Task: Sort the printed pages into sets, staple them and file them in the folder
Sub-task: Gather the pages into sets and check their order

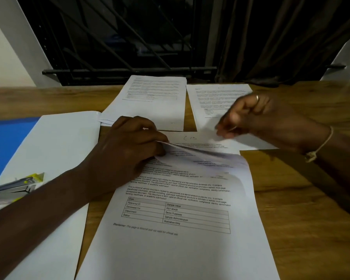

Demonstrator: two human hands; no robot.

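My blue folder (8, 138) lies on the left, with white paper on it and the stapler (14, 186) on top. My left hand (129, 146) pinches the top page (210, 160) of the near pile and peels it back. I should lift slowly so only one page comes. My right hand (257, 118) is blurry with bent fingers, and I cannot tell if it holds anything.

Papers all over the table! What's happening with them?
A person is sorting printed pages on a wooden table. The left hand pinches the top of the nearest page and curls it back. The right hand, blurred, hovers over the sheet behind it. Two more stacks lie farther back, and a stapler waits on the left near a blue folder.
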